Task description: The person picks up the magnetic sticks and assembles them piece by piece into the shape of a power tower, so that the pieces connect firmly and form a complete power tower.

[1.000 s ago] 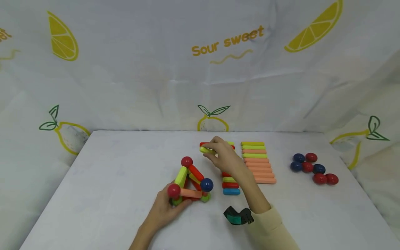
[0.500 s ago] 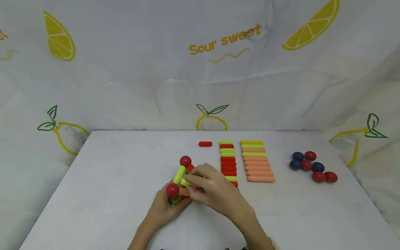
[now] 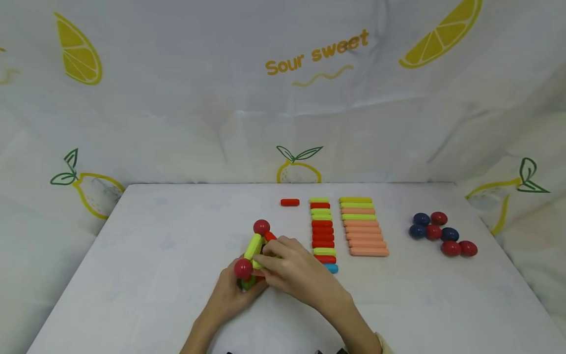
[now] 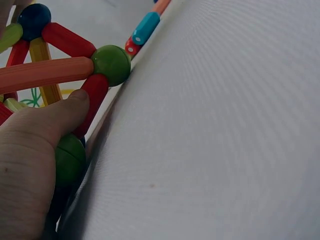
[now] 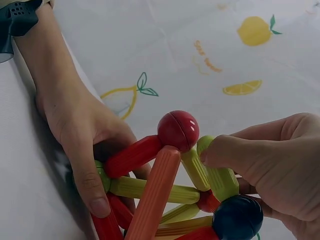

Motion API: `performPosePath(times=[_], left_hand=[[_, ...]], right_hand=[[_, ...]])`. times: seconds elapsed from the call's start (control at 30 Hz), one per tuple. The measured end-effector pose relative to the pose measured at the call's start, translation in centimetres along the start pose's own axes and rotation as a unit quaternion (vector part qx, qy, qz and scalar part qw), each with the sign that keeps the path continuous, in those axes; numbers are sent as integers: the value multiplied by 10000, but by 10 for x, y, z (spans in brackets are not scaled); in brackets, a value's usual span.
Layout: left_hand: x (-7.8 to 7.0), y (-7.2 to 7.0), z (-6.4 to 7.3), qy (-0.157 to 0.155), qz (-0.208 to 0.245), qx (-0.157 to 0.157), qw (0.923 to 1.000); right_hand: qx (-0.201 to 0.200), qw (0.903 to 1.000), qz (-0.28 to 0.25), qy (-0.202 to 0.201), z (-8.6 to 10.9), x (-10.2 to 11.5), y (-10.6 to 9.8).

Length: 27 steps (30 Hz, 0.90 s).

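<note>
A frame built of magnetic rods and balls (image 3: 254,246) stands near the middle of the table. My left hand (image 3: 230,289) grips its lower left side; in the left wrist view the thumb (image 4: 75,107) lies across a red rod beside a green ball (image 4: 111,65). My right hand (image 3: 298,270) pinches a short yellow-green rod (image 5: 221,180) between thumb and finger. One end of that rod meets a blue ball (image 5: 238,218); its other end is near a red ball (image 5: 178,131). From the head view, my right hand hides the frame's right side.
Right of the frame lie a column of short rods (image 3: 323,230), with a blue rod (image 3: 331,268) at its near end, and a column of longer rods (image 3: 364,230). Several red and blue balls (image 3: 433,232) sit farther right. A single red rod (image 3: 290,202) lies behind the frame.
My right hand has carried the yellow-green rod from the back of the table to the frame, then lowered it slightly there. My left hand keeps its hold on the frame.
</note>
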<state>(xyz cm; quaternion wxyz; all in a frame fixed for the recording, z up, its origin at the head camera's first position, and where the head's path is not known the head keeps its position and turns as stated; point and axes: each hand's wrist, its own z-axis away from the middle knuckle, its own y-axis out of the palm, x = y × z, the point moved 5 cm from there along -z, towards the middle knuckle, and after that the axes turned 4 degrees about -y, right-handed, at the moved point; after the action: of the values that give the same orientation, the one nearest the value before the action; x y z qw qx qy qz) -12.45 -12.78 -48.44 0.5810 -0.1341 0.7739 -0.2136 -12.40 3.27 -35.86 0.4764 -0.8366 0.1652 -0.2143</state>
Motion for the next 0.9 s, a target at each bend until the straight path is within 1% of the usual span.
performPosePath(times=[0.1, 0.23, 0.4, 0.5, 0.6, 0.67, 0.73, 0.77, 0.8, 0.83, 0.9], left_hand=[[0, 0, 0, -64, 14, 26, 10000], [-1, -1, 0, -108, 32, 34, 9999], [-2, -2, 0, -195, 7, 35, 9998], [-2, -1, 1, -235, 1, 23, 9997], [-2, -1, 0, -145, -32, -7, 9999], [-3, -1, 0, -79, -56, -16, 10000], [-4, -1, -1, -88, -93, -21, 9999], [-4, -1, -1, -139, -110, -29, 9998], [-4, -1, -1, -232, -111, -31, 9997], [-3, -1, 0, -341, -130, -34, 9993], [-3, -1, 0, -572, -142, -50, 9983]], right_hand=[[100, 9999, 24, 74, 0, 0, 0], [262, 9994, 206, 136, 0, 0, 2], [318, 9983, 453, 178, 0, 2, 4], [203, 9990, 381, 149, -1, 1, 3], [-170, 9995, -33, 259, 0, -6, -3], [-521, 9958, -495, 559, 1, -17, -10], [-885, 9876, -851, 979, 2, -35, -15], [-1023, 9825, -961, 1226, 1, -46, -17], [-1088, 9775, -1069, 1457, 0, -57, -18], [-1070, 9736, -1104, 1689, -2, -69, -17], [-807, 9699, -974, 2080, -8, -91, -10]])
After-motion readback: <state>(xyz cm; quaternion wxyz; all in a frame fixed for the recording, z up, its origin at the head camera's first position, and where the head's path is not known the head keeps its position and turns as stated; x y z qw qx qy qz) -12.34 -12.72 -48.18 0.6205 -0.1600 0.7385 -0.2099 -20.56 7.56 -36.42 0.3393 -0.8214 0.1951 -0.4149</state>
